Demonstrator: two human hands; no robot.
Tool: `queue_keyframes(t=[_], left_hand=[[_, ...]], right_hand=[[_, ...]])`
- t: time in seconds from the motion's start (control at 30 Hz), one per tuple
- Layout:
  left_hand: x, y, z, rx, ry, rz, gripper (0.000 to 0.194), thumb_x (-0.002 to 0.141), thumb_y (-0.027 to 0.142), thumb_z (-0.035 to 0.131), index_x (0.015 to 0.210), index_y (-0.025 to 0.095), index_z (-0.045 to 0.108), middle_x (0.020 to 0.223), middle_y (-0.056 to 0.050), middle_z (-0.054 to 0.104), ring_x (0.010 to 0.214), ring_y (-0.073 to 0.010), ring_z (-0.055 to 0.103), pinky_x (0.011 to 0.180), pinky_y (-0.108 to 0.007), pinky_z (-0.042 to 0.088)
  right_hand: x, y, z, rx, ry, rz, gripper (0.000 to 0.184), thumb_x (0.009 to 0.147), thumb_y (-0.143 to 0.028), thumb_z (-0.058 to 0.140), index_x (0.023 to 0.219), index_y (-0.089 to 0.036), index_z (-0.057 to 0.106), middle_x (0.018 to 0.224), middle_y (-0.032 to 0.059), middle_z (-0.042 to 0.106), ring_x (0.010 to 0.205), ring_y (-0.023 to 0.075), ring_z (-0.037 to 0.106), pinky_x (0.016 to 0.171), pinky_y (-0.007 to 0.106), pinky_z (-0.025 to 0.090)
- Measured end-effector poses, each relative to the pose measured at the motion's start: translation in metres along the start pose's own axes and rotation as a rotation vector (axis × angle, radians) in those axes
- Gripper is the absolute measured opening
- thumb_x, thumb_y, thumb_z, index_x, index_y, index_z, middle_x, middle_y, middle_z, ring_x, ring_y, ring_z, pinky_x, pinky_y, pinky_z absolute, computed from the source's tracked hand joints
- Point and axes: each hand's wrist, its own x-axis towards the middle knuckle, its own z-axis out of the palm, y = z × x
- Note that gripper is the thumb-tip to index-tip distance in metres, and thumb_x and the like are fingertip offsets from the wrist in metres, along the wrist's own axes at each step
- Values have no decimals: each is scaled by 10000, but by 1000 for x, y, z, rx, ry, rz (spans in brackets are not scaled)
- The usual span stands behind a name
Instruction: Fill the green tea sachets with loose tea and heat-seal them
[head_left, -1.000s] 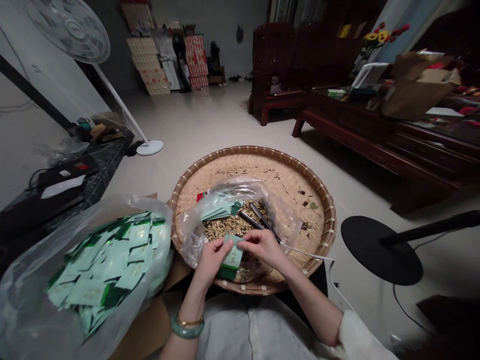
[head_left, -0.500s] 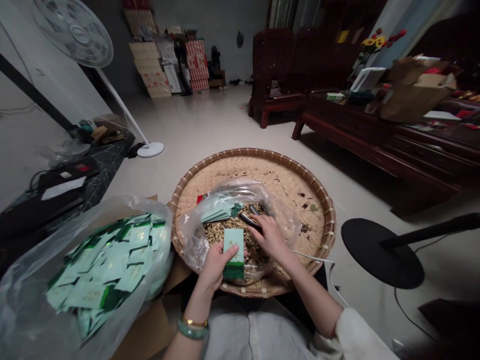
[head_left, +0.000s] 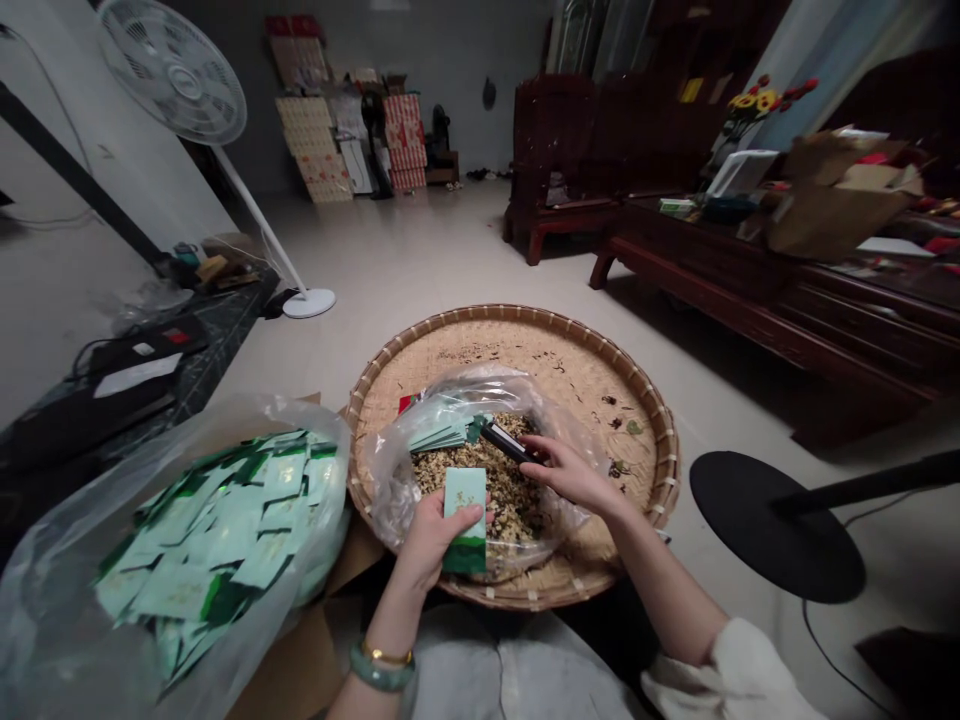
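Observation:
My left hand (head_left: 435, 535) pinches a light green sachet (head_left: 465, 515) with a dark green lower band, held upright over the near side of an open clear plastic bag (head_left: 394, 480). Inside that bag lies a loose dried tea-like mix (head_left: 442, 468), with a fanned stack of flat green sachets (head_left: 441, 435) on top. My right hand (head_left: 562, 470) grips a black corded hand heat sealer (head_left: 510, 442), its two arms now close together, above the mix. Its far tip points toward the stack. The bag rests on a round woven bamboo tray (head_left: 427, 355).
To the left, a large plastic bag (head_left: 45, 600) holds many green sachets (head_left: 247, 520). A black round stand base (head_left: 776, 525) is on the right, a white fan (head_left: 309, 302) at left. A dark wooden table (head_left: 720, 260) stands right, beyond the tray.
My right hand has left the sachet and taken hold of the heat sealer, lifting it; its spread arms have come together. The sachet has turned upright in my left hand alone.

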Motion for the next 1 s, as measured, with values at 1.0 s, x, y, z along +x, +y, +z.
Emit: queue_keyframes(t=[1.0], left_hand=[[2,-7,-2,144,-70,-4,538,665,620,659,821,105,682,663,-80,712,615,-210,666,534,-261,472]], right_hand=[[-20,-32,5,115,-262,-136,373,788,-319,615,1127,-175,672,1041,62,707,915,235,620,822,369,470]])
